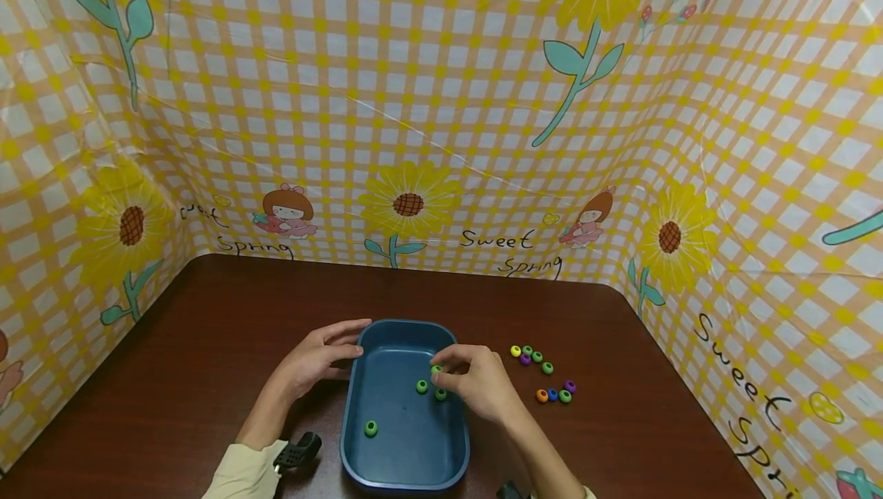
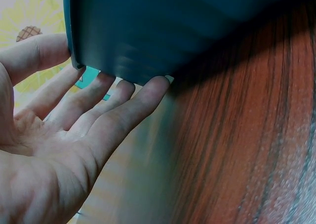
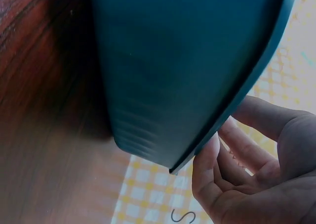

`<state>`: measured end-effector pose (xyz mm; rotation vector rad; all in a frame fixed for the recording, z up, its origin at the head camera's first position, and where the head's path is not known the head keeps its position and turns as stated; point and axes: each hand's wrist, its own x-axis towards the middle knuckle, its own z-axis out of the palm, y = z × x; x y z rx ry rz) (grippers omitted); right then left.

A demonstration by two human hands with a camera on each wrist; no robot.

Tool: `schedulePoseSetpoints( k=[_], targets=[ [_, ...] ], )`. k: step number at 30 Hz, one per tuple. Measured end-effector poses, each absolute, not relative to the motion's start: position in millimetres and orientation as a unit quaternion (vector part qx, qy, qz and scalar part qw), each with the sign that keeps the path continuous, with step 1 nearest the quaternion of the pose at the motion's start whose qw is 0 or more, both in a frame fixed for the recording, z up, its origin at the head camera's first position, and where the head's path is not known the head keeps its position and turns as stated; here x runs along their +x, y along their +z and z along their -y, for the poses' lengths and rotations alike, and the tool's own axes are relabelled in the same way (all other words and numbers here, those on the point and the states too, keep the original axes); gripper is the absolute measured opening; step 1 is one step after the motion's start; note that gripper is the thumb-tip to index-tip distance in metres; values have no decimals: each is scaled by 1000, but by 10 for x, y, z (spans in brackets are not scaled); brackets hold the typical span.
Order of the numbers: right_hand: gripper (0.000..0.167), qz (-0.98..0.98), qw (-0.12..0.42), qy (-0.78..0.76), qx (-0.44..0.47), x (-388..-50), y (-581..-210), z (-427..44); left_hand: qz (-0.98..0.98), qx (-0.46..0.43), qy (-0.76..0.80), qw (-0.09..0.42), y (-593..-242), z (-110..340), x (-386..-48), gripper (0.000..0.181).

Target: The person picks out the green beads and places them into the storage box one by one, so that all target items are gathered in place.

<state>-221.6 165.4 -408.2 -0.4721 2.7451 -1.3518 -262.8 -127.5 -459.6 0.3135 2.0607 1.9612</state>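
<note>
A blue plastic tray (image 1: 405, 459) stands on the table. My right hand (image 1: 483, 384) reaches over its right rim and pinches a green bead (image 1: 436, 369) between thumb and forefinger, above the tray floor. Lying in the tray are three more green beads: one near the left side (image 1: 371, 428), another in the middle (image 1: 421, 386), and one just below my fingers (image 1: 441, 395). My left hand (image 1: 317, 357) touches the tray's left side with fingers loosely extended; its thumb meets the rim in the left wrist view. The right wrist view hides the held bead behind the tray wall (image 3: 163, 75).
Right of the tray, loose beads lie on the dark wooden table (image 1: 276, 292): a yellow bead (image 1: 515, 351), an orange bead (image 1: 541, 396), a blue bead (image 1: 553, 395), two purple ones and several green ones. A checked, flower-printed cloth (image 1: 414, 100) surrounds the table's back and sides.
</note>
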Motion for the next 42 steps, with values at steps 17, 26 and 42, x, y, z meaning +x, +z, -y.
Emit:
schedulePoseSetpoints(
  k=[17,26,42],
  targets=[
    [11,-893,34,-415,-170,-2201,-4138,-1590,-706,118,683,145,-4622,1291,-2639,55],
    [12,-897,47,-400,-181,-2210,-4142,-1601,-710,122,678,143,-4624,1293,-2638,54],
    [13,-893,46,-403,-198,-2226,-4150,-1618,-712,110,679,141,-4621,1280,-2640,53]
  ],
)
